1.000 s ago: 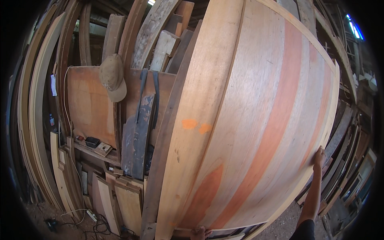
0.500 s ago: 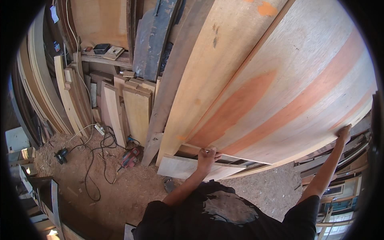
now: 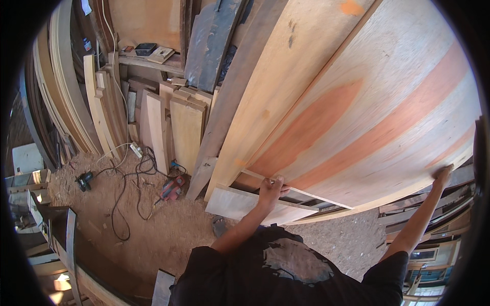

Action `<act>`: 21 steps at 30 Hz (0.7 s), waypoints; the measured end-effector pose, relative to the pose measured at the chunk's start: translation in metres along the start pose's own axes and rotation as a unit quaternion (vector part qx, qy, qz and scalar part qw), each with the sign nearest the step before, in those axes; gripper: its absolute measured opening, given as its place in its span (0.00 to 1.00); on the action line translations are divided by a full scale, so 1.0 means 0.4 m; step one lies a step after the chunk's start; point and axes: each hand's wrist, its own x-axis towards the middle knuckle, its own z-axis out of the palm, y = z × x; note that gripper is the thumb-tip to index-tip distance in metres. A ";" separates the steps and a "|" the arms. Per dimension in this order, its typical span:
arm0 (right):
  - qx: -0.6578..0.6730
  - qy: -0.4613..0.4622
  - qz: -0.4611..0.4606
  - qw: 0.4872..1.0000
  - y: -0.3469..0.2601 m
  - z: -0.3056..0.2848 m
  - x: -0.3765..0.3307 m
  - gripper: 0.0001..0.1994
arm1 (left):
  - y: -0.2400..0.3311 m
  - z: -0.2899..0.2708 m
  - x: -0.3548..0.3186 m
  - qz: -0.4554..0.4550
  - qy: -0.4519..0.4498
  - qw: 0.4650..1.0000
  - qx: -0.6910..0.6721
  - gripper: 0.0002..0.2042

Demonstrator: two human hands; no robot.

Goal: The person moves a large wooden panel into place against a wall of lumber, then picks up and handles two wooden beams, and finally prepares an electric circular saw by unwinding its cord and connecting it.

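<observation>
A large plywood sheet point(image 3: 388, 117), pale with orange-red streaks, leans in front of me. My left hand point(image 3: 273, 194) is closed on its lower edge, thumb and fingers pinched together. At the sheet's right edge, my right hand point(image 3: 443, 176) is closed around the rim, its fingers partly hidden. Below the sheet's lower edge, a narrow gap shows dark openings and wooden framing. A pale board point(image 3: 232, 205) lies across the bottom of that gap, under my left wrist. To the left, a long plain wood panel point(image 3: 270, 97) runs alongside the sheet.
On the sawdust-covered floor at left lie a red power tool point(image 3: 174, 187), a black tool point(image 3: 84, 181), tangled cords and a white power strip point(image 3: 136, 150). Upright planks point(image 3: 188, 127) stand behind them. More lumber point(image 3: 408, 204) is stacked beyond my right arm.
The view has turned slightly, so the surroundings sit farther right. Both hands stay at the same edges of the plywood. The gap below the sheet looks slightly wider.
</observation>
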 end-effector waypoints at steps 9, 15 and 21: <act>0.054 -0.052 0.004 0.997 0.069 -0.011 -0.037 0.31 | -0.037 -0.034 0.014 0.002 -0.008 1.000 0.026 0.23; -0.522 0.048 -0.399 0.753 0.230 -0.139 0.233 0.13 | -0.158 -0.089 0.052 -0.043 -0.030 0.987 -0.151 0.10; 0.066 -0.094 -0.125 0.986 0.074 -0.053 -0.149 0.19 | -0.063 0.019 0.040 0.035 0.074 0.994 0.070 0.22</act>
